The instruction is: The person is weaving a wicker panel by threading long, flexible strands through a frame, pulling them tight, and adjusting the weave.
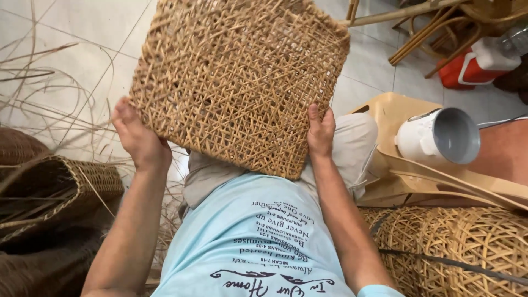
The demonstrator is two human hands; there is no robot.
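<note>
Woven rattan basket (239,82) sits propped on the person's lap, bottom/side panel facing the camera, held up between both hands. Weave on the visible face looks closed and even, open hexagonal pattern, corners formed (rim and inside not visible, so can't judge finishing there). Judgement: body weaving largely done; trimming of stray ends likely left.

Left hand (138,140) cups the lower-left edge, fingers curled behind the panel and hidden, palm and thumb pressed on the edge. Right hand (320,132) clamps the lower-right edge, thumb flat on the front face, fingers wrapped behind. Both hands closed on it, no tool in either.

Near right: another open-weave basket (467,247). Near left: darker woven basket (66,181). Further right: white cup (440,137) lying on a tan plastic stool (396,110). Far: loose rattan strands (49,82) across the tile floor (82,33), red container (476,66).
</note>
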